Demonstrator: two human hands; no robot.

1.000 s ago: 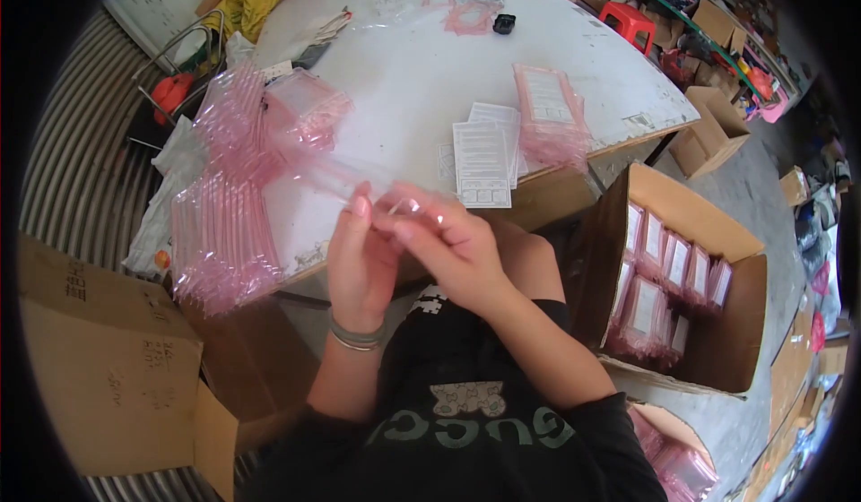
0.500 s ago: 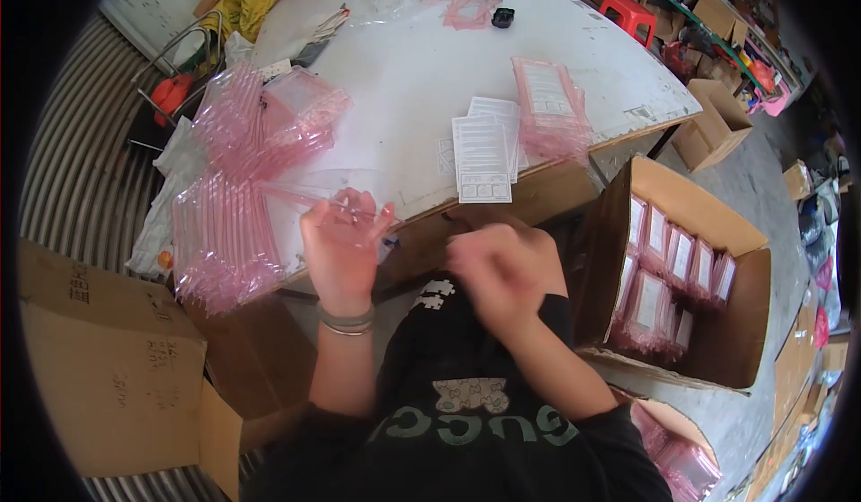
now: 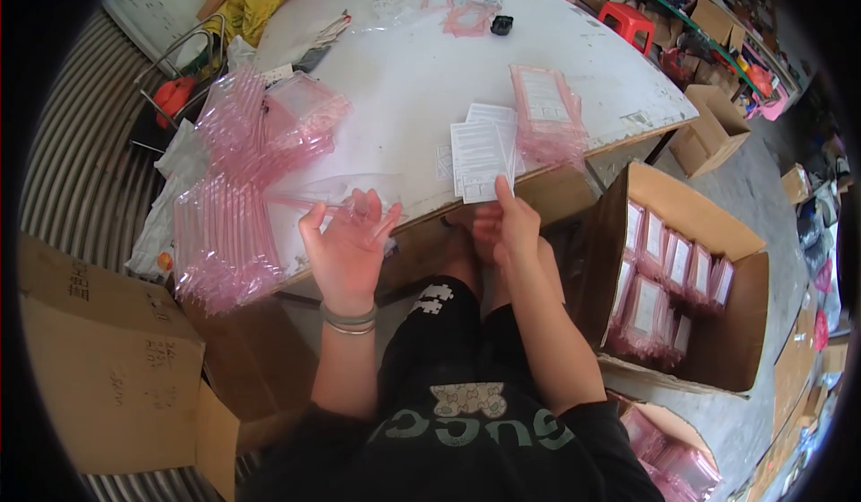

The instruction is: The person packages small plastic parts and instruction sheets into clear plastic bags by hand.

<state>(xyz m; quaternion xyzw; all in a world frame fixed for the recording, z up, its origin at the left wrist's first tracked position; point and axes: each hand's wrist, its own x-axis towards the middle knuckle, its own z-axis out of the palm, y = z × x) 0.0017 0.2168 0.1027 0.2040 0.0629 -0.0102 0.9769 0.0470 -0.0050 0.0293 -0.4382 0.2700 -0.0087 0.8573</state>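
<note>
My left hand [image 3: 345, 242] is raised at the table's front edge, its fingers curled on a clear plastic pouch [image 3: 359, 184] with a pink edge. Part of that pouch stretches back over the table, and its outline is hard to see. Over the near edge of the white printed cards [image 3: 482, 157] is my right hand [image 3: 511, 229], thumb on top and fingers below, closed on the front card. A pile of pink-edged pouches [image 3: 229, 233] lies left of my left hand. Behind the cards rests a stack of pouches with a printed card showing [image 3: 545, 112].
An open carton [image 3: 677, 372] with filled pouches stands to my right, another box of pouches [image 3: 668, 457] below it. At left is a large cardboard box [image 3: 108, 359]. A small black object [image 3: 502, 24] sits far back on the white table [image 3: 404, 81], near red stools [image 3: 628, 25].
My right hand has moved up from in front of my lap to the near edge of the printed cards. The left hand stays nearly in place with the pouch.
</note>
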